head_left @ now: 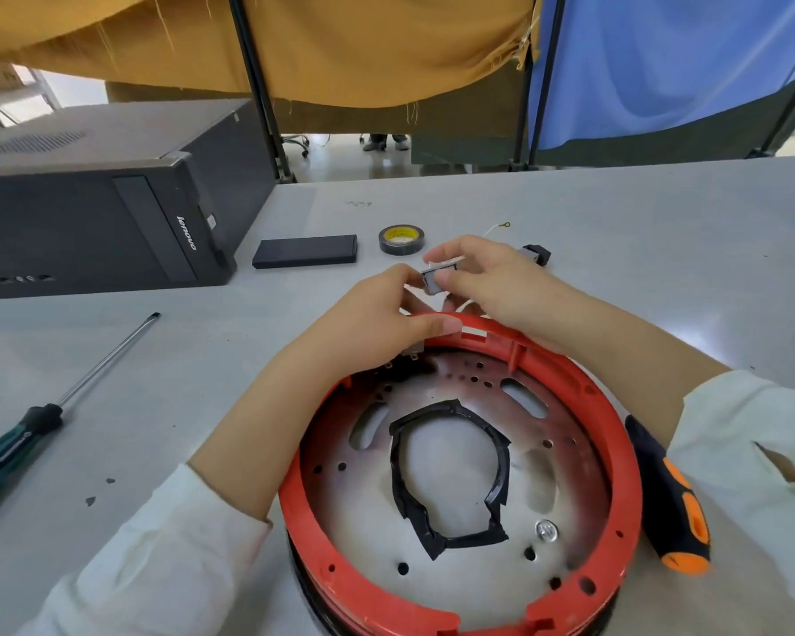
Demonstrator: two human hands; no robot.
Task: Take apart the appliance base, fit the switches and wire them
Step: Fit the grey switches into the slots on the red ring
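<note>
Nearest the person, under both forearms, the appliance base [460,479] lies open side up: a red ring [616,433] around a perforated metal plate [363,507] with a black-taped centre opening.

Risk, as a judgement: the small grey switch [433,280] is held in the air just past the ring's far edge, over what appears to be its slot [473,333]. If it goes in skewed or the wrong way round, it may jam or sit loose. A thin white lead shows below the fingers, and it could get pinched between switch and ring if it is not guided clear (how it runs is hidden by the hands).

The left hand [382,314] has its fingers curled, pinching the switch's left side, thumb lying along the red rim. The right hand [487,282] pinches the switch from the right, fingers narrowly closed on it.

Left of the left forearm lies a green-handled screwdriver [42,415]; beside the right forearm lies an orange-and-black screwdriver [671,493].

Beyond the hands: a second black switch [538,253], a white wire with a ring terminal [496,228], a roll of black tape [401,239] and a flat black block [305,251]. Far left stands a computer case [102,199].
</note>
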